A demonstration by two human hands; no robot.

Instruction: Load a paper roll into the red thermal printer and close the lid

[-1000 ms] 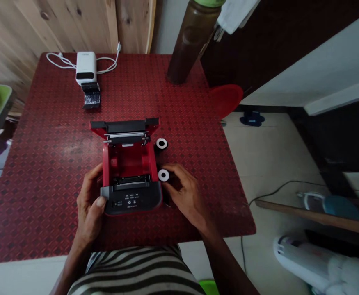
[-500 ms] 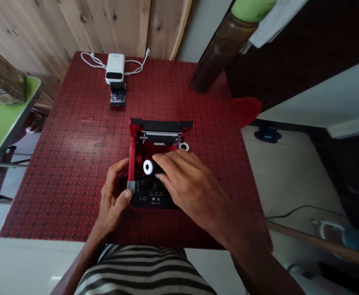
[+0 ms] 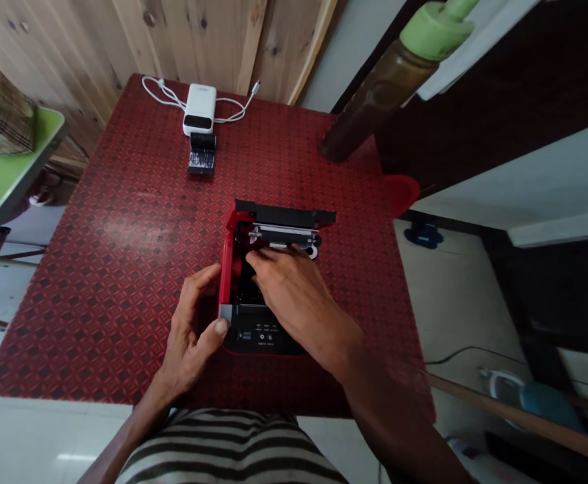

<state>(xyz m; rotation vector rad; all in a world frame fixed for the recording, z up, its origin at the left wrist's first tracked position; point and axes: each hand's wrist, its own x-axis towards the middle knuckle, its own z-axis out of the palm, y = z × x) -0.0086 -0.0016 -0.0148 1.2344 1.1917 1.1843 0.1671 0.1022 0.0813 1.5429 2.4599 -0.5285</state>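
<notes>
A red and black label printer [image 3: 263,339] sits on the table with its lid [image 3: 283,214] raised and its inside exposed. My left hand [image 3: 190,336] braces its left side, thumb on the grey front corner and fingers along the red wall. Into the printer's bay reaches my right hand [image 3: 296,296], back of the hand up and fingers curled down. Its fingertips and whatever they grip are hidden. A white ring [image 3: 312,251] with a dark centre shows partly beyond my right knuckles, near the printer's right side.
A white power bank [image 3: 200,107] with white cables lies at the back left of the red patterned table [image 3: 137,302]. In front of it is a small black curled piece [image 3: 201,158]. A tall brown bottle [image 3: 374,101] with a green cap stands back right.
My right hand has gone deeper into the printer. The black roll with a white end, seen in its fingers before, is now out of sight. My left hand keeps its hold.
</notes>
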